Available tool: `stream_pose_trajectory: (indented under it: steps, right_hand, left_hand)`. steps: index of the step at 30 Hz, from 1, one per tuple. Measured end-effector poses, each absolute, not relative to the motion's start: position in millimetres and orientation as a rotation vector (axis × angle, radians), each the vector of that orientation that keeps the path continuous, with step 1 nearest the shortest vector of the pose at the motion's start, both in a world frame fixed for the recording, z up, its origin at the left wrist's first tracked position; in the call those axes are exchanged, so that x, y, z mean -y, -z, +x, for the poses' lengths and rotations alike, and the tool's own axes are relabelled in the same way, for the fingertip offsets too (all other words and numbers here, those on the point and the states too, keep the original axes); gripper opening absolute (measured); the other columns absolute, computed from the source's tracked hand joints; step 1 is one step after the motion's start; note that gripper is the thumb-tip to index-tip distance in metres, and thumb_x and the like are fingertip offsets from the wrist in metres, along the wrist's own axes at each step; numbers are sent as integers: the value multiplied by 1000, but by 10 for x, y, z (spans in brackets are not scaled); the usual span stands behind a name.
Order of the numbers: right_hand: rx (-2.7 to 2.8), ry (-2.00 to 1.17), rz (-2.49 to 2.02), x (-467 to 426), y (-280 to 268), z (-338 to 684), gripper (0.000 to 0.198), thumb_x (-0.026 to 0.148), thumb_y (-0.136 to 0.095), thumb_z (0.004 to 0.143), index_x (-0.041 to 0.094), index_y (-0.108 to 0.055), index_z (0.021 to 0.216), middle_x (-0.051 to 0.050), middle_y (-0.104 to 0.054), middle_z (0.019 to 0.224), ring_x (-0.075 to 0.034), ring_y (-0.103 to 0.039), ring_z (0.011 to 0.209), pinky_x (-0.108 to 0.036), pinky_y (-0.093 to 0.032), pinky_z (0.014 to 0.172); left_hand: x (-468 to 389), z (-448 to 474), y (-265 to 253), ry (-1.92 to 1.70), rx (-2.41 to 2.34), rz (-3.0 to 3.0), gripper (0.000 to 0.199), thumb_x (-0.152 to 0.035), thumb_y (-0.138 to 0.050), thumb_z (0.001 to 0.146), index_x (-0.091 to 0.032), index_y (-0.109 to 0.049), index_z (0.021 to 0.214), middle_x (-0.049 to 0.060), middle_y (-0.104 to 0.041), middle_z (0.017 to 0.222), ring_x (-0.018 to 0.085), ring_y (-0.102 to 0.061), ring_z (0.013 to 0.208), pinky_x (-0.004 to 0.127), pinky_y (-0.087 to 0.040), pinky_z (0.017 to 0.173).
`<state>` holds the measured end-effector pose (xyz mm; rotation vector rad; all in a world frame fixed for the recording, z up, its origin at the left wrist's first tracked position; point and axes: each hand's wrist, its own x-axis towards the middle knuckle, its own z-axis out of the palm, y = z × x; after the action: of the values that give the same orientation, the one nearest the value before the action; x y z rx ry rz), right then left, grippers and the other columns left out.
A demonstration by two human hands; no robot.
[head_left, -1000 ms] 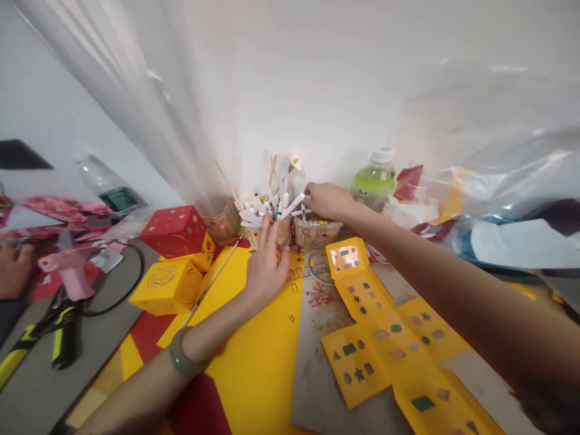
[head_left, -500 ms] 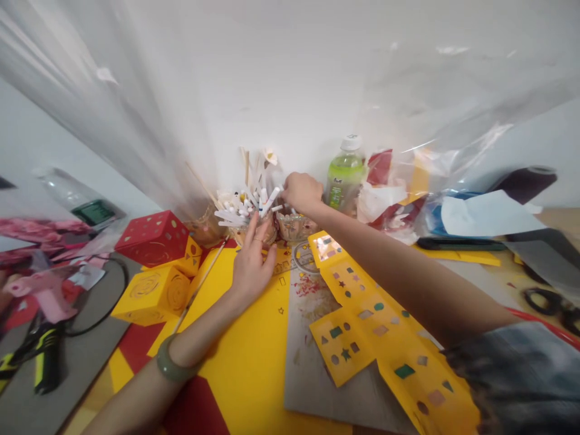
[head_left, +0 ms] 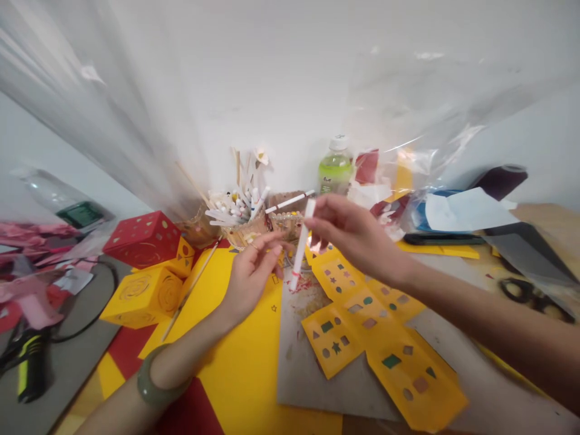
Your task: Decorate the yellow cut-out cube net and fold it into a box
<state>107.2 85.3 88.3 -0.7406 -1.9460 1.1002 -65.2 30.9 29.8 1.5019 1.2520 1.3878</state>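
A slim white marker pen (head_left: 299, 254) with a red band near its lower end is pinched between the thumb and fingers of my right hand (head_left: 342, 223). It stands nearly upright above the grey board (head_left: 312, 377). To its left, my left hand (head_left: 256, 272) is held with loosely bent fingers apart and nothing in them, over the yellow sheet (head_left: 244, 368). Behind it stands a cup (head_left: 247, 234) full of white markers. Another white marker (head_left: 290, 202) lies across the small basket (head_left: 278, 222) beside that cup. A yellow cut-out box net (head_left: 376, 329) with punched shapes lies below my right arm.
Red box (head_left: 142, 238) and yellow box (head_left: 142, 296) stand at left, near a pink glue gun (head_left: 34, 302). A thin stick (head_left: 193, 287) lies beside them. At the back is a green drink bottle (head_left: 335, 169); scissors (head_left: 534, 296) lie far right. Clear plastic film hangs behind.
My right hand has drawn back from the basket toward me, now holding a marker. My left hand has moved slightly away from the marker cup. A white marker now shows across the basket.
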Motion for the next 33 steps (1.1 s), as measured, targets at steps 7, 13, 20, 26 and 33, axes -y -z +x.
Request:
stream_pose_trajectory:
  steps: [7,13,20,26,33]
  right_hand:
    - [1846,-1433,-896,-593,-571,1395,19,35,-51,84,17,-53,82,1,-55,66,-9,-51,58,-22,-44,55]
    - [1901,-1557,-879,-504,-447,1478,24,37,-53,82,16,-61,88,-3,-59,79,-12,-52,69,-24,-42,59]
    - [1897,-1616,-1018,-373,-487,1588,27,43,-49,83,18,-60,78,0,-52,69,-13,-48,65,-25,-39,59]
    - [1759,-1930,-1007,-301,-461,1728,33,47,-50,81,18,-64,88,-1,-54,66,-13,-50,61,-28,-42,63]
    - [1425,-1973,-763,-204,-404,1937,35,41,-65,70,29,-63,102,-4,-64,78,-17,-57,64,-32,-44,60]
  left_hand:
    - [-107,-354,-333,-875,-1027,1257,18,-27,-64,69,-13,-66,81,1,-61,69,7,-49,50,19,-39,48]
    - [-91,-250,-273,-836,-1055,1193,21,-28,-69,63,-12,-62,74,-1,-58,63,6,-44,47,19,-36,46]
    - [-123,-193,-415,-1090,-1136,1316,24,-32,-62,73,-17,-52,87,-6,-49,63,5,-44,47,18,-36,46]
    - [-158,-160,-474,-963,-962,1274,24,-35,-66,69,-14,-57,77,-6,-46,46,5,-41,40,17,-32,41]
    - [-73,-79,-341,-1088,-959,889,35,-42,-71,63,-13,-53,72,-2,-57,58,4,-48,41,17,-38,43]
